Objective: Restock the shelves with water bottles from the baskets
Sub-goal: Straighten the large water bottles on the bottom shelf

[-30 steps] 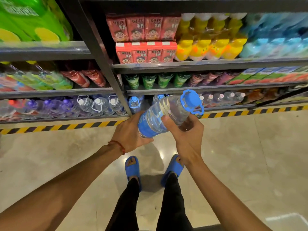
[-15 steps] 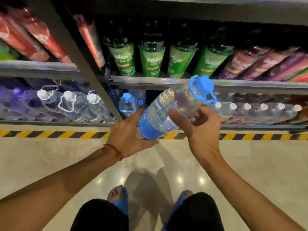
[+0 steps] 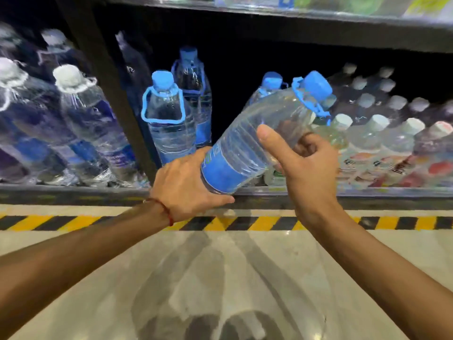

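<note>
Pale floor (image 3: 220, 266) nearest, striped tape (image 3: 269, 223) along the shelf foot. My left hand (image 3: 188, 182) cups the base of the water bottle (image 3: 257, 143), fingers wrapped round the label end. My right hand (image 3: 308, 168) grips the upper body, thumb on top. Two hands, probably for the weight. The bottle is airborne and tilted, base over the front lip of the shelf (image 3: 73, 192), cap leaning inward. Behind it stand blue-capped bottles (image 3: 166, 114); the dark gap beside them looks like its slot.

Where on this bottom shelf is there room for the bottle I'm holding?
Free: the dark gap between the looped bottle by the post and the blue-cap bottle behind the held bottle. Crowded: small bottles at right, white-cap bottles left of the post.
</note>
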The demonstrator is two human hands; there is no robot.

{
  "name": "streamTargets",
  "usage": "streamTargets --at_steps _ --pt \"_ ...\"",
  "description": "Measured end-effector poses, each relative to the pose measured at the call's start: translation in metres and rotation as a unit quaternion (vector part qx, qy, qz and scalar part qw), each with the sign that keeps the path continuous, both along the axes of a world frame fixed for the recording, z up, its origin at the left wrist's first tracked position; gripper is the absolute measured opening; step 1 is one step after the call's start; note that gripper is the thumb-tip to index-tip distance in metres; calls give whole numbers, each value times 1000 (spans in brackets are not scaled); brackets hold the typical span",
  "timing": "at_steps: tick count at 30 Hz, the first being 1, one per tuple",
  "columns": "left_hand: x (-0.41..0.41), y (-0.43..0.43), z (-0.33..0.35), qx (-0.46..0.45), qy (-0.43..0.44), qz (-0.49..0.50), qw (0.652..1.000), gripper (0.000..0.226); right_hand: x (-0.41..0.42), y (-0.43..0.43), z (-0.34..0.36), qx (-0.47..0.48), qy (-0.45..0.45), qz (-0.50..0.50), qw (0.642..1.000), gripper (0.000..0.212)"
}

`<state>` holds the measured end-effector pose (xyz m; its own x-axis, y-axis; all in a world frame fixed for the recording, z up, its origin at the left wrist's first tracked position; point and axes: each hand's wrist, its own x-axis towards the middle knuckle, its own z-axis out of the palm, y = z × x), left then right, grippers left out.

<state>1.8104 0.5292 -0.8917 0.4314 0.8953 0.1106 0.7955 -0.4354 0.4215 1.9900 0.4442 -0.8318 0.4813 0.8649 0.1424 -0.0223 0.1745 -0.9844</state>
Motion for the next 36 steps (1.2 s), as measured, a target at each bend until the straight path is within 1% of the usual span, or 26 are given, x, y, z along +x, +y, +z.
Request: streamTargets --at_steps 2,5,9,12,15,18,24,28,32,36 --pt "0 -4 -7 -3 -53 -2 999 99 -2 -3 -7 22 -9 0 1000 16" --pt "5 -7 -16 -23 -145 1 989 100 -1 -6 -6 55 -46 2 997 20" --pt "11 0 -15 -34 -209 -15 977 91 3 -3 7 86 -105 12 991 25" --pt "18 8 -13 -23 -227 -33 973 86 7 8 12 104 -135 21 985 30" --pt "26 15 -15 -22 -256 -41 965 86 13 24 16 103 -153 23 983 40" --pt "29 21 -24 -25 -281 -41 959 91 14 34 15 89 -173 36 980 43" --pt "26 33 -55 -58 -306 -38 949 92 11 56 -8 71 -196 75 975 51" --pt "26 36 -71 -64 -311 -37 947 94 8 64 -20 71 -217 102 968 55" --pt "28 35 -82 -73 -317 -9 946 101 7 63 -29 81 -206 104 970 52" --pt "29 34 -87 -80 -333 24 939 98 7 63 -39 71 -202 115 970 52"
